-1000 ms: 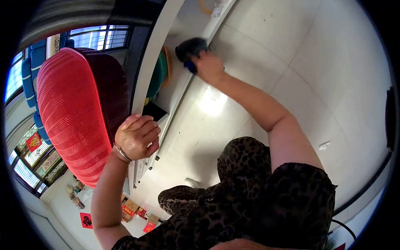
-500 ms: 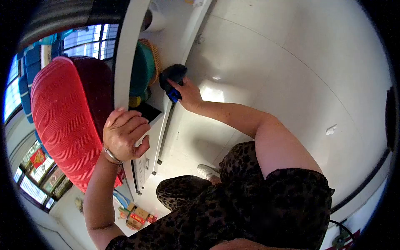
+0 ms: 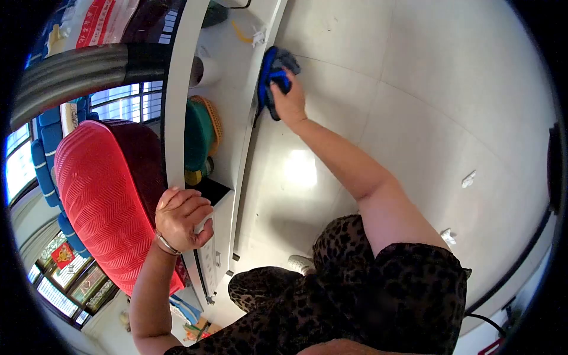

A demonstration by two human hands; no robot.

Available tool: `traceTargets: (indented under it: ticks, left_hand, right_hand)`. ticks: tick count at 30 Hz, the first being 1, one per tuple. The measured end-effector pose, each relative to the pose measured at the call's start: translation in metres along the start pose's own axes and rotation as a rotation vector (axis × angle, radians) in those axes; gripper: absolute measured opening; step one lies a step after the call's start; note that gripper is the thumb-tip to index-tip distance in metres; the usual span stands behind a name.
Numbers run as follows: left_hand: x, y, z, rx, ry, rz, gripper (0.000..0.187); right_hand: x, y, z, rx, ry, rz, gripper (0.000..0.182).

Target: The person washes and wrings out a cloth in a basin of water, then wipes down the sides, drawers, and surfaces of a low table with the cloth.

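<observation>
My right hand (image 3: 290,100) is stretched out and grips a blue and grey cleaning cloth (image 3: 272,71), pressing it against the lower edge of a white cabinet (image 3: 236,118). My left hand (image 3: 180,219), with a bracelet at the wrist, rests with curled fingers on the cabinet's top edge, right beside a large red plastic basket (image 3: 100,195) that stands on top. The left hand holds nothing that I can see.
Open shelves in the cabinet hold a green dish and a woven basket (image 3: 201,133) and a white roll (image 3: 204,71). White floor tiles (image 3: 426,106) spread out to the right. My leopard-print clothes (image 3: 367,296) fill the bottom. Windows (image 3: 127,100) lie behind the basket.
My right hand has swept the cloth farther along the cabinet's lower edge, away from me. My left hand has stayed on the cabinet top; the view has shifted.
</observation>
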State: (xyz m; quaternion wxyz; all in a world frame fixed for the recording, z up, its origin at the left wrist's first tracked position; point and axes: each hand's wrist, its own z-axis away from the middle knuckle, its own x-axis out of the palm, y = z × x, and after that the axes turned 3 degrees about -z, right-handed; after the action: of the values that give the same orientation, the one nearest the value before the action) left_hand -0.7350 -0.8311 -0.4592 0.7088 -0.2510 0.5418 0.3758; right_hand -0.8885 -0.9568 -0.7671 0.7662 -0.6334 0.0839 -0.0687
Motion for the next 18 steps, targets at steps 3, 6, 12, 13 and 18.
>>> traceTargets:
  ticks: [3,6,12,13,18]
  left_hand:
    - [0.001,-0.001,0.000,0.000,0.006,-0.008,0.013]
    - [0.001,-0.001,0.000,-0.010,0.013,0.002,0.012]
    - [0.001,-0.003,0.001,-0.010,0.017,0.033,0.013]
    - [0.002,-0.005,0.002,-0.011,0.020,0.039,0.015]
    - [0.005,-0.005,0.005,-0.007,0.025,0.044,0.019]
  right_hand:
    - [-0.008,-0.014,-0.034,-0.015,0.008,0.035,0.046]
    - [-0.011,-0.074,-0.049,0.052,-0.286,0.369,0.047]
    - [0.006,-0.094,-0.034,-0.150,-0.491,0.534,0.051]
    - [-0.001,-0.092,-0.035,-0.144,-0.482,0.559,0.051]
    - [-0.026,-0.076,-0.039,-0.197,-0.509,0.621,0.050]
